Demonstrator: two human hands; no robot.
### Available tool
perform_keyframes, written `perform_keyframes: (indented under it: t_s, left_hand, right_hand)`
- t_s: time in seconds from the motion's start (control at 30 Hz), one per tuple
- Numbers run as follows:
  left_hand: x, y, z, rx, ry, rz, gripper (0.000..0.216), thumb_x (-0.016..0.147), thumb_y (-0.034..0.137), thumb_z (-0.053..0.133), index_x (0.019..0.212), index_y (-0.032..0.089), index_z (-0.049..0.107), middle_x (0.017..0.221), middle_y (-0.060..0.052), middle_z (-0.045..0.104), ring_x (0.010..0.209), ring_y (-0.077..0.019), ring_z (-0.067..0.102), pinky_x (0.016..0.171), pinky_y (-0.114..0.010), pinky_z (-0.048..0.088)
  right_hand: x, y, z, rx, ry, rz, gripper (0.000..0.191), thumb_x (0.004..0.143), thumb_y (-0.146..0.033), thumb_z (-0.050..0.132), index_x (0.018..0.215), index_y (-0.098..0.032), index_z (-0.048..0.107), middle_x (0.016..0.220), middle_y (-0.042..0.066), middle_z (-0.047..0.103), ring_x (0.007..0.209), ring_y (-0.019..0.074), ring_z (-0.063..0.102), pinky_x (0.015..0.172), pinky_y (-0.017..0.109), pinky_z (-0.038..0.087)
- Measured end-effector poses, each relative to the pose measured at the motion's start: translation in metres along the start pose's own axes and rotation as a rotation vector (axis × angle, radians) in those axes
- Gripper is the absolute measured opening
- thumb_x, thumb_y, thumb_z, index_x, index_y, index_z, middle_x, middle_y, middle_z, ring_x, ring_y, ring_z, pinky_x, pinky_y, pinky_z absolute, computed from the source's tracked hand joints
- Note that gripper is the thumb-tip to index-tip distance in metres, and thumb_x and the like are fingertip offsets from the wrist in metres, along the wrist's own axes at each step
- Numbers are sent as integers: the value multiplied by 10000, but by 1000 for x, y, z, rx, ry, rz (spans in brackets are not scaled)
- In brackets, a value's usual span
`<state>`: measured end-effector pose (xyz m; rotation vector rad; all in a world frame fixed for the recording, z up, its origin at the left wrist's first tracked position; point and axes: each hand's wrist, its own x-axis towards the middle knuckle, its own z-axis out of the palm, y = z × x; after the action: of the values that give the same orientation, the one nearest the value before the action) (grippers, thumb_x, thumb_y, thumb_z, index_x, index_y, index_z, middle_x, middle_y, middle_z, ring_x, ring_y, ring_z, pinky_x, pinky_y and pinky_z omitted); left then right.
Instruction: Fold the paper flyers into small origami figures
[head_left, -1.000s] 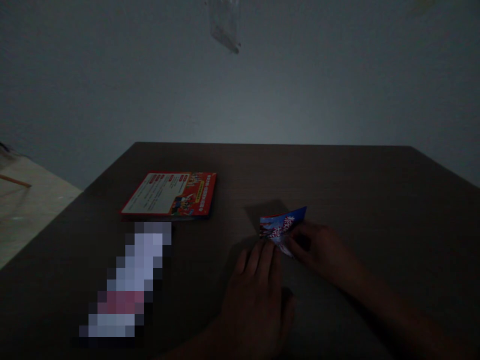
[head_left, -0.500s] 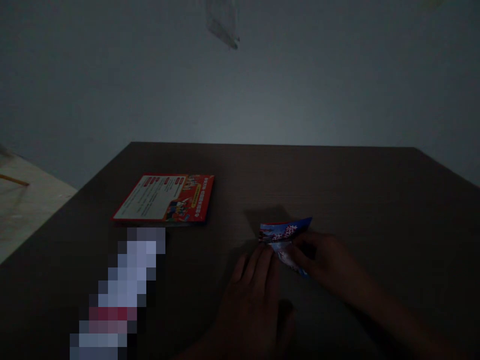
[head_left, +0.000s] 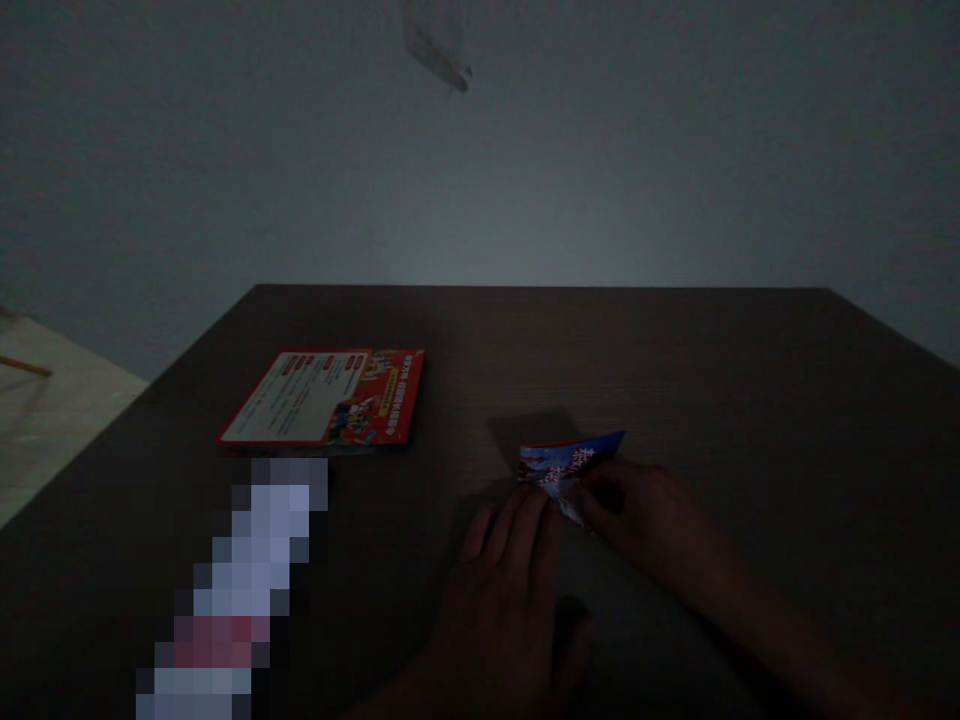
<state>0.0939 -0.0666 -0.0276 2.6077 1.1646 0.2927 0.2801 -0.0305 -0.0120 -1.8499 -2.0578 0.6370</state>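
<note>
The folded leaflet (head_left: 553,462) on the counter (head_left: 645,360) was pinched by the right hand (head_left: 646,508) and partly covered by the straight fingers of the left hand (head_left: 504,595), with a red-bordered booklet (head_left: 324,400) and pixelated strip (head_left: 244,570) leftward.

I'm indoors, in a dim room that looks most like part of a home, though I can't tell it from a plain office or study room. What I have before me is a dark wood-grain table (head_left: 675,370), its far edge running along a plain grey wall (head_left: 637,170) with a soft pool of light on it. High on that wall hangs something clear, like a plastic pouch (head_left: 435,45). The things on the tabletop suit a desk: a red-bordered printed booklet or box (head_left: 292,400) and a piece of glossy printed paper (head_left: 551,465). Off to my left, below the table's side, shows a pale, faintly shiny surface (head_left: 67,430), probably floor, with a thin orange-brown stick (head_left: 26,366).
</note>
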Motion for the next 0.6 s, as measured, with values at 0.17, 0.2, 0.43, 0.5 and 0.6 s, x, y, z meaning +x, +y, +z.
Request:
perform_keyframes:
  t_s: [0.17, 0.2, 0.43, 0.5, 0.6]
  left_hand:
    - [0, 2, 0, -18, 0, -37, 634, 873, 505, 394, 1390, 144, 329, 1471, -129, 325, 1343, -287, 286, 1080, -494, 267]
    - [-1, 2, 0, -19, 1, -40, 631, 874, 505, 392, 1387, 142, 333, 1468, -132, 329, 1341, -289, 288, 1078, -496, 267]
    - [-2, 3, 0, -20, 18, -63, 631, 856, 518, 422, 1377, 168, 357, 1475, -122, 313, 1331, -308, 295, 1073, -504, 265]
    - [-2, 2, -1, -11, 10, -69, 650, 846, 533, 431, 1378, 166, 355, 1463, -134, 327, 1322, -316, 303, 1062, -513, 276]
    - [-2, 1, -1, 12, 7, -60, 678, 822, 533, 473, 1378, 163, 352, 1447, -149, 339, 1312, -325, 304, 1054, -525, 276]
  right_hand:
    - [0, 0, 2, -23, 19, 1, 178, 814, -255, 516, 729, -180, 653, 701, 41, 716, 545, 160, 635, 503, 253, 395]
    - [0, 1, 2, -22, 26, -5, 170, 809, -251, 521, 731, -179, 653, 703, 41, 715, 547, 159, 636, 509, 253, 398]
    - [-2, 1, 2, -36, 31, -25, 156, 806, -233, 524, 741, -168, 650, 716, 48, 711, 569, 163, 640, 519, 253, 402]
    - [-2, 1, 2, -35, 20, -32, 160, 812, -235, 519, 751, -171, 652, 717, 47, 711, 566, 159, 639, 515, 249, 400]
    - [-1, 0, 1, -45, 29, -25, 165, 811, -236, 524, 725, -172, 649, 673, 43, 702, 524, 148, 624, 477, 241, 372]
